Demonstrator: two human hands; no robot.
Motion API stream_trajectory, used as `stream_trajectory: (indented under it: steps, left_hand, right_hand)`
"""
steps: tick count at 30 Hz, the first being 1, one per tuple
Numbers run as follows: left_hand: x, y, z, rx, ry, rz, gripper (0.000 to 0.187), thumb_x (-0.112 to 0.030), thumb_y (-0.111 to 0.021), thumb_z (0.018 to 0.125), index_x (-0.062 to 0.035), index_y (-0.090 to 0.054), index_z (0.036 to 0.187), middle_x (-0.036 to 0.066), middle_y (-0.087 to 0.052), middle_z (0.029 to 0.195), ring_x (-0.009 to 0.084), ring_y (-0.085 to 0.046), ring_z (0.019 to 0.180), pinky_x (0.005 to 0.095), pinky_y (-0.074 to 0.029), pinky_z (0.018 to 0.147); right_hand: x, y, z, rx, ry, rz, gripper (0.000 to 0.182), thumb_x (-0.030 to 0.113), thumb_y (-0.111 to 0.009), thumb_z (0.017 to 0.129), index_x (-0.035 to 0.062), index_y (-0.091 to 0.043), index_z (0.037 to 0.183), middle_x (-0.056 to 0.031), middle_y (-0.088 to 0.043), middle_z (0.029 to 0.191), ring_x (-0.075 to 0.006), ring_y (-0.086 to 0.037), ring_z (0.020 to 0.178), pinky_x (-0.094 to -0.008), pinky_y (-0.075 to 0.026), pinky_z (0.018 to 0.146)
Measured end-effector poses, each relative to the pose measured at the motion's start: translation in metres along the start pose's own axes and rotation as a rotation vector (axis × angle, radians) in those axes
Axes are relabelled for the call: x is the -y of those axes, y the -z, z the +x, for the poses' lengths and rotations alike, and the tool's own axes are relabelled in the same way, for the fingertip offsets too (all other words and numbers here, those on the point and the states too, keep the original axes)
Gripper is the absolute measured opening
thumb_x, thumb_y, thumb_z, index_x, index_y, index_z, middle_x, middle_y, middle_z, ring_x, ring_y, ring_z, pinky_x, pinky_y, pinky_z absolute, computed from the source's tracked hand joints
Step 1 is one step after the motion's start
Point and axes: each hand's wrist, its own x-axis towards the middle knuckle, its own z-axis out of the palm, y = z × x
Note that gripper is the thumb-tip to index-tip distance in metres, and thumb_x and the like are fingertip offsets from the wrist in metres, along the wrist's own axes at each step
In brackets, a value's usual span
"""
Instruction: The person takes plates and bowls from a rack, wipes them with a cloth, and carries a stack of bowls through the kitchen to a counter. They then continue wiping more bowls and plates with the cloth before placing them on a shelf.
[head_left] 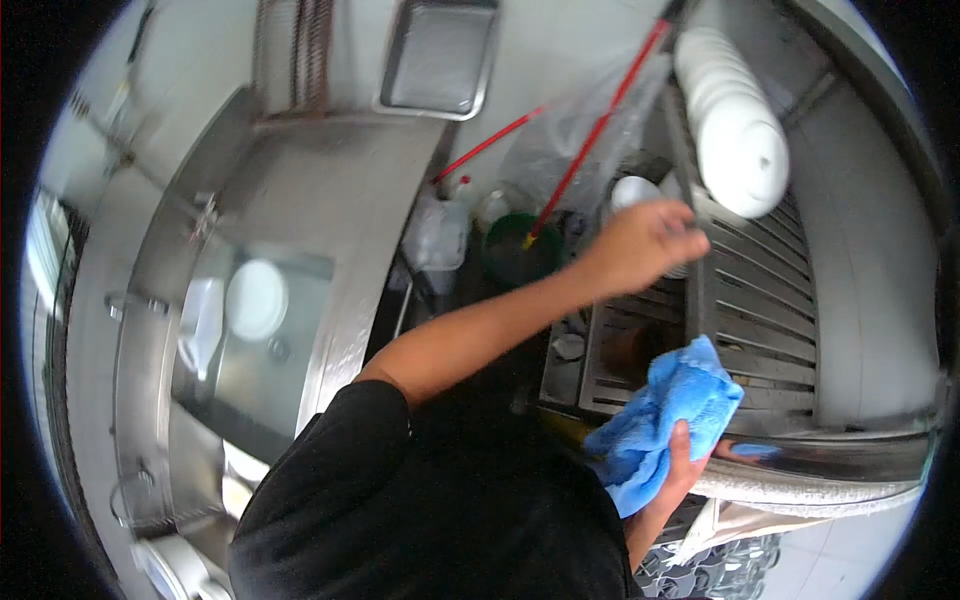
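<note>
Left hand [645,243]: reaches out at arm's length over the slatted metal rack [760,300]; its fingers [690,238] are curled in over a small white bowl [632,190], but whether they grip it or only touch it cannot be told.
White bowl: sits at the far end of the rack, partly hidden behind the left hand, just below the stack of bowls [735,120].
Stack of bowls: white, nested together and lying on its side on the upper part of the rack, near the left hand and not touching it.
Right hand [680,470]: low and near the body, fingers closed around a blue cloth [668,420], thumb pressed over its lower fold.
Blue cloth: bunched up, held against the rounded steel edge [800,475] at the near end of the rack.
Rack: metal slats, tilted in this view, with a dark gap beneath them.
Sink [260,330]: steel basin to the left, well apart from both hands, with a white plate [256,298] lying in it.
Red poles [600,120]: 2 of them lean beyond the rack, ending near a green bucket [515,250].
Tray [438,58]: steel, at the top of the view.
</note>
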Motion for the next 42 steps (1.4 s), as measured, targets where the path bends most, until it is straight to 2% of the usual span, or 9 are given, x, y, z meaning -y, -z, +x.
stream_trajectory:
  steps: [7,9,15,23,28,36,39,40,42]
  left_hand:
    - [0.092,-0.057,0.183,-0.204,0.119,0.148,0.085,-0.042,-0.078,0.077,0.0072,-0.04,0.136,0.026,-0.051,0.13,0.0327,-0.055,0.115,0.0413,-0.046,0.094]
    - [0.108,-0.067,0.21,-0.242,0.181,0.035,0.08,-0.042,-0.078,0.078,0.0078,-0.045,0.131,0.024,-0.055,0.124,0.0301,-0.057,0.111,0.0408,-0.047,0.091]
    - [0.133,-0.061,0.257,0.156,0.226,-0.318,0.04,-0.031,-0.072,0.085,0.0017,-0.063,0.107,0.009,-0.067,0.097,0.017,-0.063,0.085,0.0284,-0.049,0.077]
    - [0.136,-0.08,0.282,0.198,0.126,-0.627,0.03,-0.012,-0.076,0.082,0.0042,-0.065,0.105,0.008,-0.069,0.098,0.0125,-0.063,0.086,0.0278,-0.051,0.077]
    - [0.123,-0.079,0.293,0.257,0.059,-0.623,0.019,-0.008,-0.075,0.083,0.0031,-0.069,0.097,0.005,-0.07,0.09,0.0104,-0.063,0.081,0.025,-0.049,0.072]
    - [0.088,-0.088,0.291,0.474,-0.006,-0.576,0.01,-0.003,-0.071,0.081,0.0032,-0.068,0.088,0.007,-0.071,0.082,0.0116,-0.063,0.074,0.0283,-0.049,0.065]
    - [0.071,-0.079,0.28,0.533,-0.367,-0.453,0.008,-0.002,-0.071,0.077,0.0019,-0.065,0.08,0.012,-0.068,0.074,0.0153,-0.065,0.069,0.0305,-0.049,0.063]
    - [0.072,-0.082,0.277,0.531,-0.501,-0.467,0.01,-0.004,-0.071,0.075,0.0008,-0.062,0.077,0.014,-0.063,0.067,0.0214,-0.065,0.063,0.0333,-0.049,0.059]
    - [0.055,-0.062,0.275,0.686,-0.585,-0.372,0.01,-0.004,-0.07,0.075,0.0003,-0.062,0.077,0.013,-0.063,0.066,0.024,-0.064,0.06,0.0339,-0.049,0.056]
  right_hand:
    - [0.018,0.004,0.025,0.029,0.044,-0.195,0.067,0.018,-0.077,0.08,0.0004,-0.04,0.133,-0.0113,-0.053,0.12,-0.0227,-0.051,0.11,-0.037,-0.036,0.101]
    - [0.015,-0.002,0.035,-0.039,0.078,-0.185,0.064,0.015,-0.079,0.077,0.0015,-0.043,0.128,-0.0084,-0.054,0.114,-0.0199,-0.052,0.105,-0.0348,-0.038,0.098]
    - [0.008,-0.031,0.083,-0.327,0.167,-0.111,0.055,0.009,-0.079,0.072,-0.0008,-0.054,0.12,-0.006,-0.059,0.106,-0.0162,-0.055,0.098,-0.0316,-0.043,0.092]
    - [0.005,-0.113,0.185,-0.775,0.298,-0.313,0.052,0.02,-0.076,0.079,-0.002,-0.056,0.121,-0.0072,-0.061,0.109,-0.0163,-0.056,0.099,-0.0325,-0.042,0.092]
    - [0.03,-0.166,0.25,-0.784,0.407,-0.239,0.043,0.016,-0.075,0.083,-0.0007,-0.057,0.118,-0.0072,-0.062,0.109,-0.0149,-0.056,0.099,-0.0309,-0.042,0.092]
    - [0.077,-0.191,0.312,-0.855,0.784,-0.534,0.069,0.018,-0.074,0.081,0.0017,-0.041,0.14,-0.0198,-0.047,0.137,-0.027,-0.048,0.125,-0.0379,-0.036,0.106]
    - [0.092,-0.197,0.331,-0.858,0.95,-1.171,0.065,0.023,-0.074,0.081,0.0051,-0.046,0.137,-0.0208,-0.04,0.141,-0.0269,-0.046,0.126,-0.0384,-0.04,0.102]
    - [0.098,-0.202,0.334,-0.913,0.927,-1.307,0.068,0.031,-0.078,0.075,0.0067,-0.051,0.133,-0.0299,-0.051,0.129,-0.0395,-0.055,0.117,-0.0433,-0.042,0.101]
    - [0.118,-0.183,0.326,-0.842,0.804,-1.01,0.062,0.032,-0.079,0.075,0.0062,-0.056,0.127,-0.0271,-0.056,0.123,-0.0345,-0.059,0.111,-0.0425,-0.045,0.096]
